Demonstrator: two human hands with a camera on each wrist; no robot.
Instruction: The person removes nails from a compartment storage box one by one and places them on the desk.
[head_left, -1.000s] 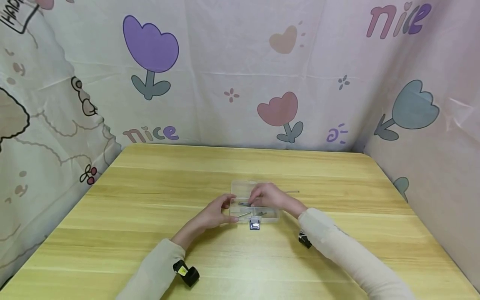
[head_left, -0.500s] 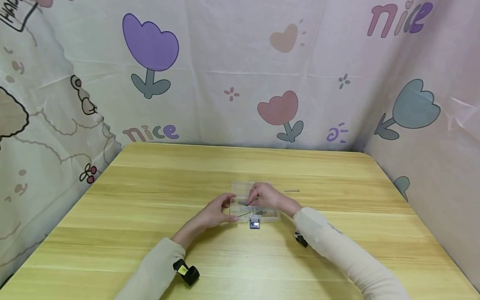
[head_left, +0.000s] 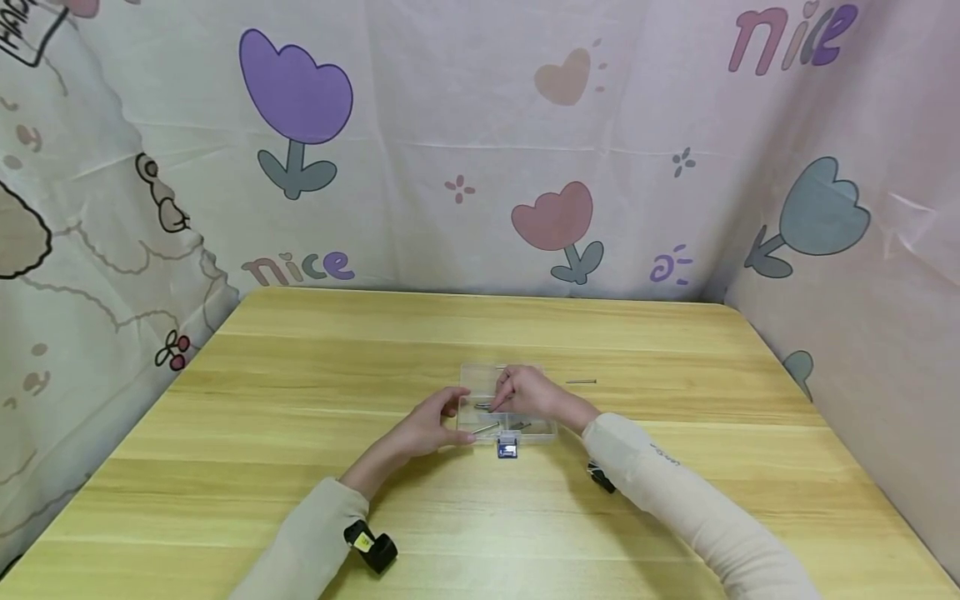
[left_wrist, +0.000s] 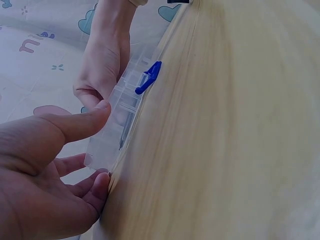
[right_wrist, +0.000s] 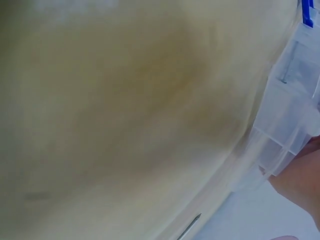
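Left hand (left_wrist: 40, 175) noted holding the near end of a clear box (left_wrist: 100, 145), thumb at its rim, with a nail (left_wrist: 125, 132) visible through the wall, blue latch (left_wrist: 148, 79) on the side facing the table (left_wrist: 220, 125), and right hand (left_wrist: 103, 67) bent down behind, fingertips partly hidden.

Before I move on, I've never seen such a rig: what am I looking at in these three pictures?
There is no machine here; a person works bare-handed. The wide picture looks forward and down from the person's head. The two close ones look out from the left and right wrists.

On the table sits an open, clear box with a blue latch and some nails inside. A loose nail lies outside, to its right.

The left hand grips the box's left end. The right hand is at the back compartment; whether it holds anything is hidden.
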